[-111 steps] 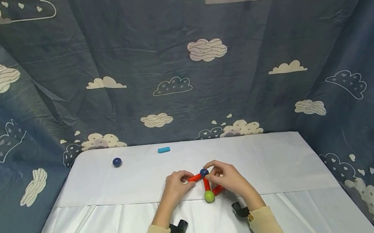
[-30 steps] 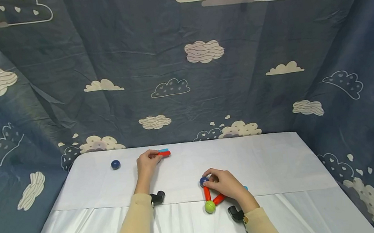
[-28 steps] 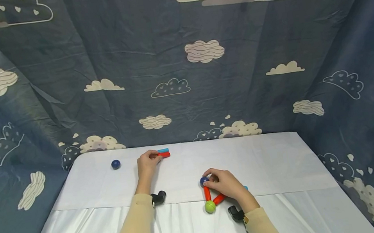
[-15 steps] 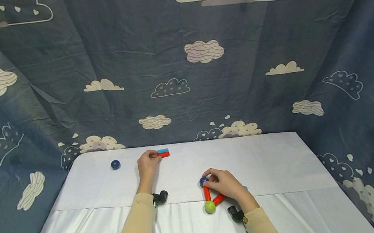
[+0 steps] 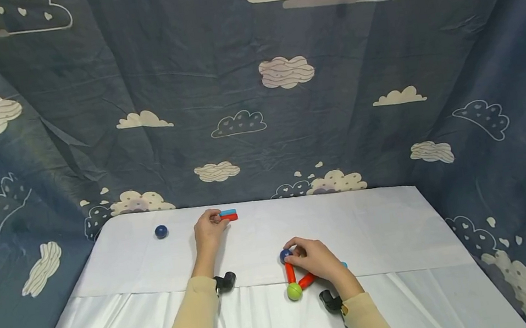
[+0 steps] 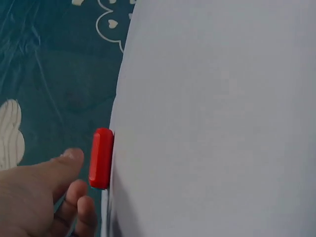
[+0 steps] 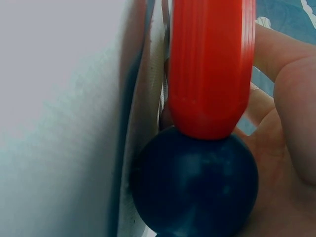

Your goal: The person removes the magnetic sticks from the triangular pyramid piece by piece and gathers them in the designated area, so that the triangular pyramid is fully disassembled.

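White-draped worktop (image 5: 381,226), cloud-print backdrop. Left hand (image 5: 208,230) at far edge, fingertips pinching red stick (image 5: 231,217) beside light-blue stick (image 5: 228,212). Right hand (image 5: 314,259) curled round ball-and-stick frame (image 5: 292,277) near front, fingers on dark-blue ball (image 7: 195,185). Risk — sticks snapping together; frame joint popping off if grip slackens.

Three balls lie on the white surface (image 5: 380,220): two dark blue balls, one loose (image 5: 161,231) well left of the red stick at the back, one (image 5: 285,256) at the top of the built shape, and one green ball (image 5: 294,291) at its near corner. Red sticks number three: one (image 5: 231,217) at the back and two (image 5: 290,272) (image 5: 306,280) meeting at the green ball. Two light blue sticks show, one (image 5: 228,212) touching the back red stick, one (image 5: 344,265) mostly hidden behind the right hand (image 5: 317,261). Two hands, the left (image 5: 208,231) beside the back red stick.
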The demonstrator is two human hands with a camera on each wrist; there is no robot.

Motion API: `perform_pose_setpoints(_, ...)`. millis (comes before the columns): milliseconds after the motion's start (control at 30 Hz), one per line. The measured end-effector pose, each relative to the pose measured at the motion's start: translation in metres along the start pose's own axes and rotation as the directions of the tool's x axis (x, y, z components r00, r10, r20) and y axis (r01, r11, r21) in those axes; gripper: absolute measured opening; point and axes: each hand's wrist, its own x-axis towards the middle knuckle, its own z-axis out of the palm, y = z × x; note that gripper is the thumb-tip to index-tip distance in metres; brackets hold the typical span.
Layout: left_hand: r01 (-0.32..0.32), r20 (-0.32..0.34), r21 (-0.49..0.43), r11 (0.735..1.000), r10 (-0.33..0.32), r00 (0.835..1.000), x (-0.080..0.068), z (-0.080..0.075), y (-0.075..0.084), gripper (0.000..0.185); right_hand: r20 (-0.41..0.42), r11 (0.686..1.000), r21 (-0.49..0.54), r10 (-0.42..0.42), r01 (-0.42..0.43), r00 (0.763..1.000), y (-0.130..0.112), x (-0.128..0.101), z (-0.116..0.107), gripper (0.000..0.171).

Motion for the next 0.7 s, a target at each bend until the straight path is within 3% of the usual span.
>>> perform_pose_setpoints(133,-0.063,0.094,-0.03,0.998,0.065,0.993,-0.014,0.001,0.009,0.031,0.003,1.0,0.001,0.001,-0.001,1.0,-0.002,0.0,-0.001,0.027)
perform_pose_setpoints(233,-0.116,0.199,-0.057,0.992,0.125,0.972,-0.031,0.006,0.015,0.033,0.009,1.0,0.001,0.004,-0.004,1.0,-0.002,-0.001,-0.002,0.029)
perform_pose_setpoints(400,-0.194,0.383,-0.102,0.976,0.219,0.898,-0.059,0.016,0.026,0.034,0.024,1.0,0.007,0.007,-0.007,1.0,0.0,-0.001,-0.007,0.032)
perform_pose_setpoints(533,-0.205,0.498,-0.095,0.974,0.225,0.838,-0.076,0.024,0.028,0.031,0.062,0.999,0.024,0.028,-0.029,0.998,0.002,-0.003,-0.012,0.03)
perform_pose_setpoints(700,-0.212,0.593,-0.09,0.973,0.223,0.773,-0.089,0.031,0.026,0.034,0.086,0.999,0.014,0.048,-0.05,0.995,0.003,-0.004,-0.018,0.023)
